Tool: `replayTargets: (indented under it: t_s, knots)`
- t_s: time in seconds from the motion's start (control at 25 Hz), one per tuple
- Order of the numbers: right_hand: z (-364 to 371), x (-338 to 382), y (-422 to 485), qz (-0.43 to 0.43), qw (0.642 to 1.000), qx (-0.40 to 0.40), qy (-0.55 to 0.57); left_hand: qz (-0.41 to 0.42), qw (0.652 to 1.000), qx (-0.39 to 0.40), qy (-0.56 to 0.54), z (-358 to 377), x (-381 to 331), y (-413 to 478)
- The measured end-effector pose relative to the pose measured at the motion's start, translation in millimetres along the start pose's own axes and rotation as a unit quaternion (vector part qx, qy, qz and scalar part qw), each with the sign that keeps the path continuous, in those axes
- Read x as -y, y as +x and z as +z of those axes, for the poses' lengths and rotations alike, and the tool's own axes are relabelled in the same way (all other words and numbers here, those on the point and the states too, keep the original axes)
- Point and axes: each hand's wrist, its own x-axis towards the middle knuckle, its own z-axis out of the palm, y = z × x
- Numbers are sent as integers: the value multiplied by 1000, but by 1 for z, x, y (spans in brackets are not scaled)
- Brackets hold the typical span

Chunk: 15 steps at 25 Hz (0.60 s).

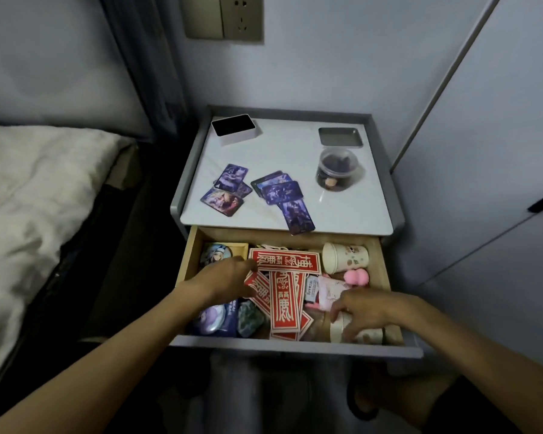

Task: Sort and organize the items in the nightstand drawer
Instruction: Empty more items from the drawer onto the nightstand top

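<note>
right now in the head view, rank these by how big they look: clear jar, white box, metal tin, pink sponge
1. clear jar and white box: too alike to rank
2. metal tin
3. pink sponge, smallest even though it sits nearer the camera

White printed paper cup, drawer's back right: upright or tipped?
Tipped. The white printed paper cup lies on its side in the wooden drawer, rim facing left.
</note>
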Motion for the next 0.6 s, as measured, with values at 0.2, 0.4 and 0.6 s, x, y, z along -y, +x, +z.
replayTargets:
  t_s: [0.2,0.4,0.6]
  knots:
    - [10,3,2,34,999,-34,-20,-47,998,9,36,15,17,-4]
    - [8,9,12,79,983,-138,-93,-23,999,-40,-16,12,5,3]
    - [-12,1,-9,93,970,-223,-32,53,959,-103,-259,2,-72,57]
